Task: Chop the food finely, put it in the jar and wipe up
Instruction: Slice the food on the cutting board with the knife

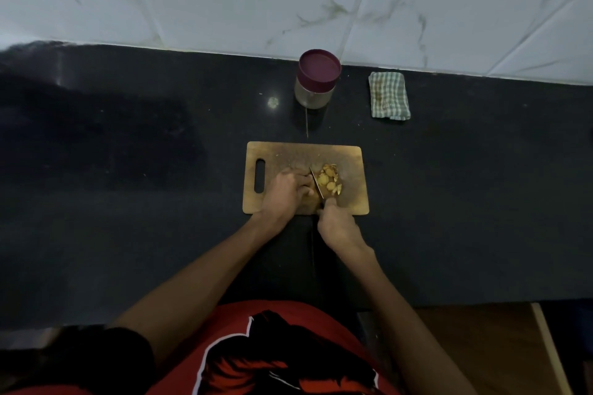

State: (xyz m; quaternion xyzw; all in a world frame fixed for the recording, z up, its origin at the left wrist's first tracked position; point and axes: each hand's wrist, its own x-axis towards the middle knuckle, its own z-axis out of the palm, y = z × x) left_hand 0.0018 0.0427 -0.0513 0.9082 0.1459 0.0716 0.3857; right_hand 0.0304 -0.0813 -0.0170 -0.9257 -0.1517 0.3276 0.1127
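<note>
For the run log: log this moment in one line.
phase: chopping | right hand: steel knife | left hand: on wooden board | maroon-lidded jar: closed

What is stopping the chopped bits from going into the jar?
The maroon lid sits on the jar, so its mouth is covered. Between the cutting board with the chopped food and the jar, only bare counter shows.

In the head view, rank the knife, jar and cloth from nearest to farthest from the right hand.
From the right hand:
1. Knife, gripped in it, over the board.
2. Jar, beyond the board, lid on.
3. Cloth, right of the jar; close to the jar's range.
</note>
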